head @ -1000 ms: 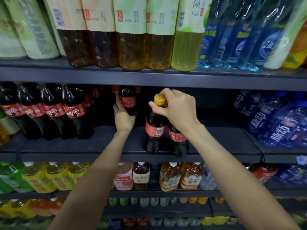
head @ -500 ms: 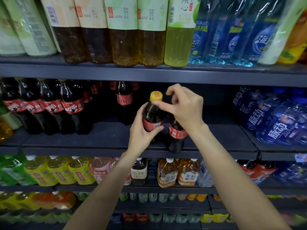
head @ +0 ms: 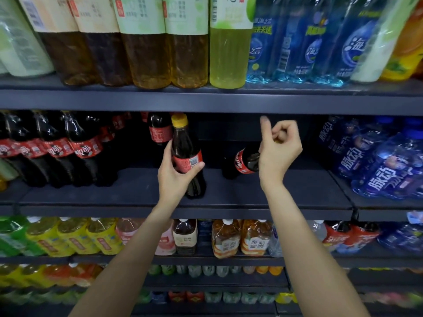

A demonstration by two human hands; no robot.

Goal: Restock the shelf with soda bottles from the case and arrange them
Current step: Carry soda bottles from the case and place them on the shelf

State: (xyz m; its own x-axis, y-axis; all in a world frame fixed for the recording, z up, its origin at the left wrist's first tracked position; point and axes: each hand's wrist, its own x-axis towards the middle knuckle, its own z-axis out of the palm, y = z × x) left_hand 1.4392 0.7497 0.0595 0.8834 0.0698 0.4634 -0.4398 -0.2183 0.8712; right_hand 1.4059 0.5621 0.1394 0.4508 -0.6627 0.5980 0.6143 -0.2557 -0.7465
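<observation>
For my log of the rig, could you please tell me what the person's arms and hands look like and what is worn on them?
Both forearms are bare, with no sleeve in view. The left hand and right hand show no gloves, rings, watch or wristband.

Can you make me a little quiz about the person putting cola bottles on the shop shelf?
1. True or false: the left hand grips the yellow-capped cola bottle round its label.
2. What is the right hand doing? A) gripping the yellow cap, B) raised with curled fingers in front of a second cola bottle, C) resting flat on the middle shelf.
3. Fill in: the bottles at the right end of the middle shelf are coloured ____.

Key
1. True.
2. B; whether it touches that bottle cannot be told.
3. Blue, the blue drink bottles.
</observation>
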